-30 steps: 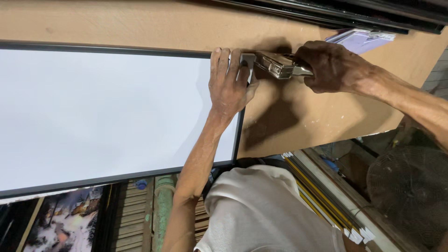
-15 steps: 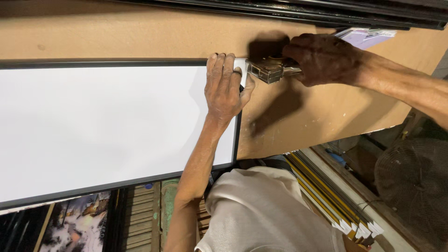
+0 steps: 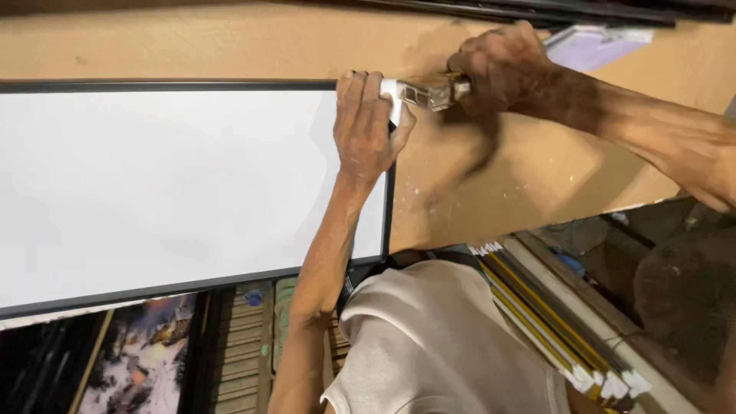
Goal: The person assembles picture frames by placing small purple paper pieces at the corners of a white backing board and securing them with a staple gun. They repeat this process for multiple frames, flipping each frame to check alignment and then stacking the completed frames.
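The table is plain tan-brown board, flecked with pale paint spots towards its near edge. On it lies a blank white panel bordered by a thin black frame. The metal tool is dull silver with a brassy tinge. At the far edge sits a pale lilac pad. The person's shirt is off-white. Below the near edge, stacked mouldings run yellow and black with white tips.

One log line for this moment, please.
left hand: flat on frame corner | right hand: grips metal tool at the corner | frame: on workbench
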The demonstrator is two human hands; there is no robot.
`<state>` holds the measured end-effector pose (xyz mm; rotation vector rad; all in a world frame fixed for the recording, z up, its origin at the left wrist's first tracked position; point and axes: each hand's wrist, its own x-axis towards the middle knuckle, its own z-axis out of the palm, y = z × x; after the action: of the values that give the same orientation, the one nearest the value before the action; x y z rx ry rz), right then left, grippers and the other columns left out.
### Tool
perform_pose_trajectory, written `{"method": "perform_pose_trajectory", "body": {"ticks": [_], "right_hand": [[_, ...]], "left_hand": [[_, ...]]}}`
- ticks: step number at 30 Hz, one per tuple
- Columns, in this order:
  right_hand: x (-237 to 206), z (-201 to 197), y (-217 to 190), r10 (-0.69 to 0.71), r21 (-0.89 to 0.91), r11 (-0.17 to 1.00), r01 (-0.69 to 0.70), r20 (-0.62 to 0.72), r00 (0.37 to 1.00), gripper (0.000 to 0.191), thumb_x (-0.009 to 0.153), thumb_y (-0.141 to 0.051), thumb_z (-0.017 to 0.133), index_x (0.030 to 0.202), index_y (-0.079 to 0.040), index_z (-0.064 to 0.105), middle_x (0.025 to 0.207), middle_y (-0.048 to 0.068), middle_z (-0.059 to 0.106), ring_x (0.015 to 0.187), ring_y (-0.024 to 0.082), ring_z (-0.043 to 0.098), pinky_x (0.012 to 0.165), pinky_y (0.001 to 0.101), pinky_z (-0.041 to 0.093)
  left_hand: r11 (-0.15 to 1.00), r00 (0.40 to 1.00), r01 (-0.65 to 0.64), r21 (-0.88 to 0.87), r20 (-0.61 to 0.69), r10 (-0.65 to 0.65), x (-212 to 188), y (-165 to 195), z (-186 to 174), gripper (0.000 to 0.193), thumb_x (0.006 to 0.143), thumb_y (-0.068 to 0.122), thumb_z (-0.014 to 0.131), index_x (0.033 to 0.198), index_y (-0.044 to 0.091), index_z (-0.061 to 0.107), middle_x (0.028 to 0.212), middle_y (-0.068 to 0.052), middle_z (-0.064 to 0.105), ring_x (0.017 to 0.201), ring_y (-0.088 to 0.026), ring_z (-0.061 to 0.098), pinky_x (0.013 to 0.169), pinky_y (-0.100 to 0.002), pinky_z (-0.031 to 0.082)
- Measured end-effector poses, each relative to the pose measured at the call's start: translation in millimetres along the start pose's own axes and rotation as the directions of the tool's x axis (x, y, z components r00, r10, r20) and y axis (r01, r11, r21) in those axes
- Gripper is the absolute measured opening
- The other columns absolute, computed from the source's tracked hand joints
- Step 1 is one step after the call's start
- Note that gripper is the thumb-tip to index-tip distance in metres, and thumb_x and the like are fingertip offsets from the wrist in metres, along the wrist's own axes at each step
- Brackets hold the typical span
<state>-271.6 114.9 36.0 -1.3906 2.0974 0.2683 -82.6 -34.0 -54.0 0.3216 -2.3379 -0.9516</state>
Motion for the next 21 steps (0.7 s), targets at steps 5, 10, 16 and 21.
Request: {"method": "perform_pose_trajectory", "body": {"ticks": [5, 10, 16, 21], "right_hand": [[-59, 39, 1, 0.238, 0.207, 0.953, -0.221, -0.063, 0.969, 0.03, 0.07, -0.034, 0.074, 0.083, -0.009, 0.066, 0.08, 0.011, 0.068, 0.066, 0.032, 0.065, 0.059, 0.0476, 0.051], [-156, 81, 12, 0.54, 0.472, 0.607, -0.639, 0.345, 0.768, 0.043, 0.067, -0.039, 0.073, 0.093, -0.006, 0.068, 0.084, 0.02, 0.076, 0.074, 0.031, 0.074, 0.067, 0.0413, 0.057], [-189, 105, 50, 0.626, 0.868, 0.407, -0.285, -0.038, 0.779, 0.087, 0.066, -0.047, 0.087, 0.134, -0.001, 0.056, 0.124, 0.02, 0.067, 0.112, 0.03, 0.067, 0.092, 0.0374, 0.054], [-158, 91, 72, 0.816, 0.802, 0.533, -0.269, -0.403, 0.415, 0.079, 0.069, -0.047, 0.096, 0.117, 0.006, 0.061, 0.104, 0.021, 0.073, 0.094, 0.029, 0.074, 0.086, 0.0367, 0.06]], "left_hand": [[1.0, 0.99, 0.02, 0.005, 0.142, -0.021, -6, 16, -34, 0.035, 0.088, 0.023, 0.084, 0.106, -0.001, 0.067, 0.138, -0.02, 0.06, 0.136, -0.04, 0.05, 0.122, -0.062, 0.035], [0.999, 0.907, 0.002, 0.041, 0.421, -0.019, -103, 50, -138, 0.058, 0.081, 0.045, 0.086, 0.116, 0.0, 0.071, 0.153, -0.02, 0.052, 0.148, -0.038, 0.039, 0.124, -0.065, 0.022], [0.973, 0.868, -0.006, 0.231, 0.485, -0.11, -206, 53, -175, 0.023, 0.086, 0.019, 0.079, 0.109, 0.017, 0.076, 0.151, 0.0, 0.057, 0.149, -0.023, 0.044, 0.131, -0.062, 0.018], [0.983, 0.93, -0.039, 0.182, 0.367, -0.031, -216, 27, -150, 0.018, 0.089, 0.014, 0.078, 0.106, 0.019, 0.077, 0.144, 0.004, 0.064, 0.149, -0.023, 0.042, 0.13, -0.064, 0.013]]}}
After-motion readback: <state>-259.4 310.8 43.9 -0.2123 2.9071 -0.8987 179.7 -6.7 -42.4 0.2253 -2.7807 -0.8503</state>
